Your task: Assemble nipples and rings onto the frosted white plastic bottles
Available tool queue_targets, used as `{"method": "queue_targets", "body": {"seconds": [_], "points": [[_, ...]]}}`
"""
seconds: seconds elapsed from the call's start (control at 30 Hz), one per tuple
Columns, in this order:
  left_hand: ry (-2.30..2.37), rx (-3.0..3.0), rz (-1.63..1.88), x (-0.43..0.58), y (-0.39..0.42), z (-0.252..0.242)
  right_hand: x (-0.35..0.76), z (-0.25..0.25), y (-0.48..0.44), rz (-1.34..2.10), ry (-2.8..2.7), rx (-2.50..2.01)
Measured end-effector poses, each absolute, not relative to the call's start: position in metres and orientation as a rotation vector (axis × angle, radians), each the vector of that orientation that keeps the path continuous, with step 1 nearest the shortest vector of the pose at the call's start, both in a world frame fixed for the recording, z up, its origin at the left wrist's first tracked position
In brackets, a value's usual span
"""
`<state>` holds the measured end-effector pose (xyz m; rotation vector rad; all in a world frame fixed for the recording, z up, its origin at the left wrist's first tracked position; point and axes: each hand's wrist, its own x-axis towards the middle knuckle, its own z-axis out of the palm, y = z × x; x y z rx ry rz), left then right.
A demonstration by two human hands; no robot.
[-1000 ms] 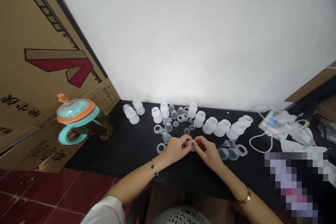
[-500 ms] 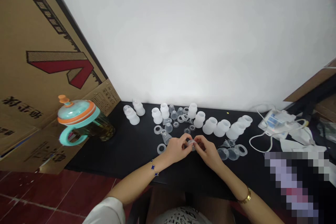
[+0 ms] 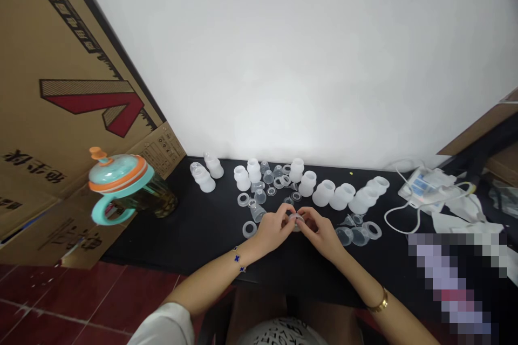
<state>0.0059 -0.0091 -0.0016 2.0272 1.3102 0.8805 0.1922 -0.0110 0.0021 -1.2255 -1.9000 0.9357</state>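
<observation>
My left hand (image 3: pixel 274 230) and my right hand (image 3: pixel 322 233) meet above the front half of the black table, both closed on a translucent bottle collar ring (image 3: pixel 298 218). The fingertips pinch its rim from either side and hide much of it; whether a teat sits in it I cannot tell. Left of my hands lie another collar ring (image 3: pixel 250 229) and a clear cap (image 3: pixel 258 214). To the right are a clear dome cap (image 3: pixel 344 236) and a loose ring (image 3: pixel 372 230). Behind stand open white baby bottles (image 3: pixel 324 194), several in a slanting row.
Two capped bottles (image 3: pixel 203 179) stand at the back left. A lidded teal-and-orange jug (image 3: pixel 121 178) is beside a large cardboard box (image 3: pixel 73 135). White cable (image 3: pixel 399 229) and a white power strip (image 3: pixel 423 188) lie at the right. A white wall rises behind the table.
My fingers have shifted slightly around the collar ring, and it now sits more tilted between them. The other parts and bottles stay where they were.
</observation>
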Motion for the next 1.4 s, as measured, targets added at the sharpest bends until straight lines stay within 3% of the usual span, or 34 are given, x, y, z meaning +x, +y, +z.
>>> {"method": "queue_targets", "body": {"seconds": [0.2, 0.57, 1.4], "points": [[1.322, 2.002, 0.866, 0.005, -0.008, 0.003, 0.191, -0.001, -0.01, 1.082, -1.813, -1.189], [1.327, 2.009, 0.884, 0.008, -0.009, 0.002, 0.19, 0.003, -0.012, 0.872, -1.909, -1.223], [1.276, 2.015, 0.859, 0.008, -0.008, -0.006, 0.19, -0.006, -0.011, 0.845, -1.92, -1.241]]}}
